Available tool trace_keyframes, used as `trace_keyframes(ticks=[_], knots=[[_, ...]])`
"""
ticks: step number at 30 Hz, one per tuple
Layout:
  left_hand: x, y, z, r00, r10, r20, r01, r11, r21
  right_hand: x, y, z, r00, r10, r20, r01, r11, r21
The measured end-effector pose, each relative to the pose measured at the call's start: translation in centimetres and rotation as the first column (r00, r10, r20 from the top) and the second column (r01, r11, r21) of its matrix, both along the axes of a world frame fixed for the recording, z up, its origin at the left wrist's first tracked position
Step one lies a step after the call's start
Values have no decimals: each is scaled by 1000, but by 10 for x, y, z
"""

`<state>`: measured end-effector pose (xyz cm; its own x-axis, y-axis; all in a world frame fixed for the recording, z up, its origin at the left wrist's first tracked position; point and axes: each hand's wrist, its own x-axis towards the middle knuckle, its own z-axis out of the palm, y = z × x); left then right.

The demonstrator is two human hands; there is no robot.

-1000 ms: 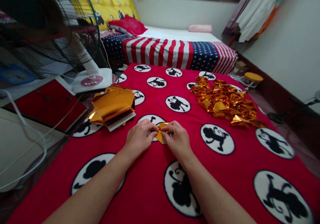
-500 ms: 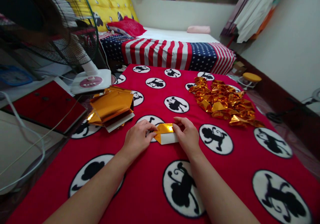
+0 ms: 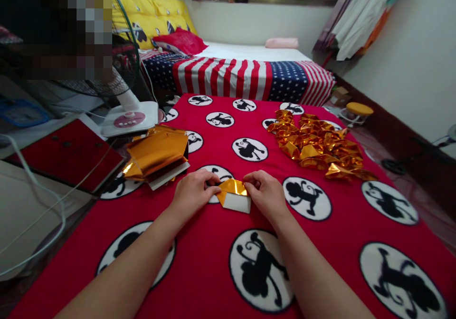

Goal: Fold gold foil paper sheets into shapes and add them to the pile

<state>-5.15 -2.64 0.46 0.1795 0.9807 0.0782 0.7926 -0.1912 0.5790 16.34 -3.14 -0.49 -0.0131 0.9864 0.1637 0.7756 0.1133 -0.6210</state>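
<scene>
The fingers of our left hand (image 3: pixel 194 191) pinch one end of a small gold and white paper (image 3: pixel 234 190), and our right hand (image 3: pixel 266 195) pinches the other end. The paper is over the red blanket (image 3: pixel 199 262), right of the gold stack (image 3: pixel 158 151) and closer to us. Well right of that stack sits a shiny gold heap (image 3: pixel 315 140). Just behind the stack is the fan base (image 3: pixel 130 120).

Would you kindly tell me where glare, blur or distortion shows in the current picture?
In the head view, glare streaks the folded foil and dots the foil pile; also in the head view, pixel blocks cover part of the fan, and the lower-right circle looks stretched, perhaps by a wide lens.
</scene>
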Motion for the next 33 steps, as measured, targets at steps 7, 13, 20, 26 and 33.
trace_keyframes(ticks=[7,13,20,26,33], knots=[[4,29,13,982,-152,-113,144,987,-79,17,-6,40,949,289,127,-216,888,-405],[9,37,13,955,-280,-95,268,956,-120,1,2,28,1000,23,-3,-23,979,-201],[9,35,11,952,-288,-98,279,955,-96,-26,3,22,983,-76,167,110,972,-208],[9,36,10,952,-295,-82,287,953,-96,-17,4,22,989,-28,148,68,961,-270],[8,35,10,950,-300,-86,292,952,-94,-22,5,28,988,-39,152,87,943,-322]])
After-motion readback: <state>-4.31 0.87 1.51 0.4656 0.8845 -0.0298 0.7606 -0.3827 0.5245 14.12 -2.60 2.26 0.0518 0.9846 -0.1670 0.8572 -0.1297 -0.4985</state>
